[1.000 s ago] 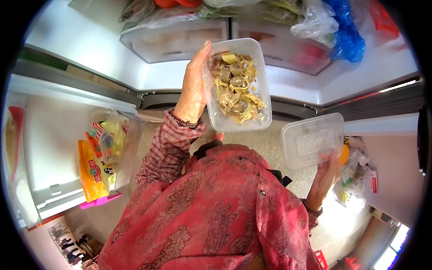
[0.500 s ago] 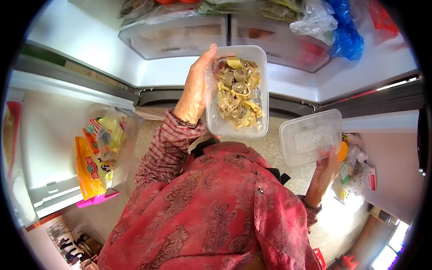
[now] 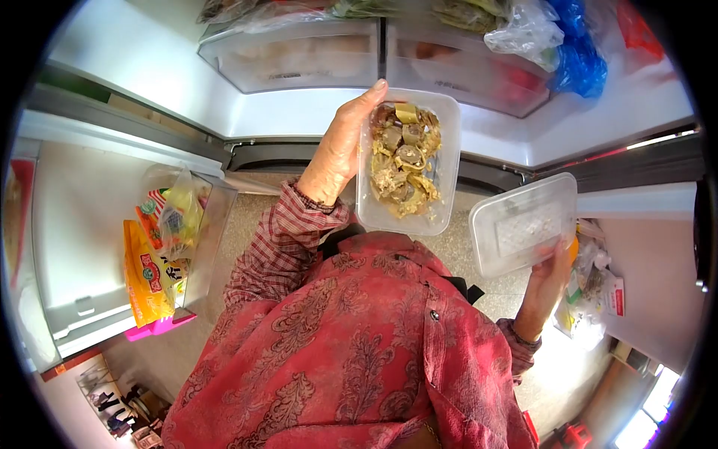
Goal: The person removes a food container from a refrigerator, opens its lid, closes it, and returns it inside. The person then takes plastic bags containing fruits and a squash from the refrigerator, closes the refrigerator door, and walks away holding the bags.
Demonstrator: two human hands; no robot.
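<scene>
My left hand [image 3: 340, 146] grips the left side of a clear plastic food container [image 3: 449, 161], thumb along its upper rim and the other fingers hidden beneath. Inside lies a heap of brownish-yellow cooked food [image 3: 407, 161] in chunks and strips; its exact kind I cannot make out. To the right, my right hand [image 3: 548, 280] is closed on the lower edge of a translucent plastic lid [image 3: 523, 221], held apart from the container. Whitish spots or droplets mark the middle of the lid.
An open fridge surrounds me, with two clear drawers [image 3: 299, 63] ahead and a blue plastic bag [image 3: 577, 60] above right. The left door shelf carries a yellow packet [image 3: 146, 273]; bagged goods [image 3: 591, 292] sit in the right door.
The container in my left hand has shifted slightly right and down in view. The lid has moved a little to the right with my right hand. Both grips stay the same.
</scene>
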